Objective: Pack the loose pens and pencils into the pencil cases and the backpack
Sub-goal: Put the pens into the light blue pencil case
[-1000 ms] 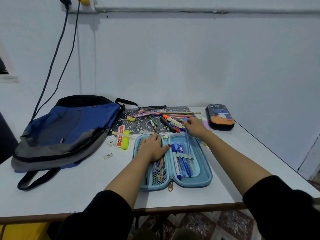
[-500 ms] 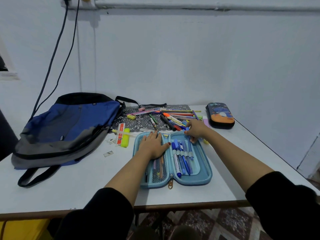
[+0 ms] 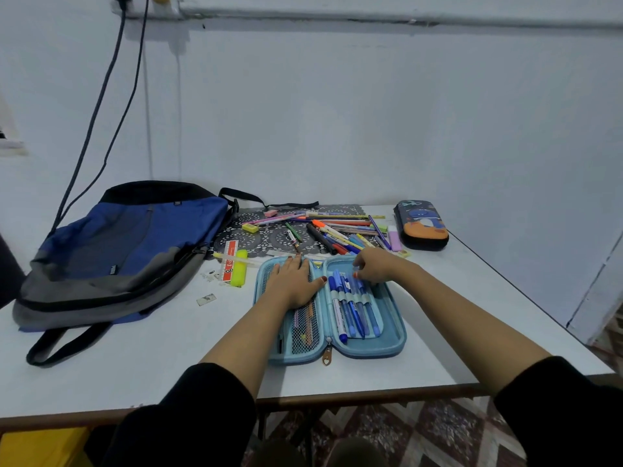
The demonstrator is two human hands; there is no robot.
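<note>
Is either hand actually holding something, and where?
The right hand pinches a blue pen by its top end, in the case. The left hand lies flat on the mesh side, holding nothing.

I log one backpack (image 3: 128, 251); two pencil cases, an open case (image 3: 394, 345) and a shut case (image 3: 421, 227); one yellow highlighter (image 3: 240, 267); loose pens (image 3: 337, 230), too jumbled to count.

cool, even indoor light with a bluish cast, rather dim, lies flat on the wall (image 3: 337, 112) and the matte white table (image 3: 135, 348). shadows are soft and faint: a dull band under the pipe (image 3: 371, 20) along the top, a thin one beside the backpack (image 3: 128, 251). the wide lens bows the table's edges and the pipe, and the dark sleeves (image 3: 188, 416) at the bottom look soft and smeared.
</note>
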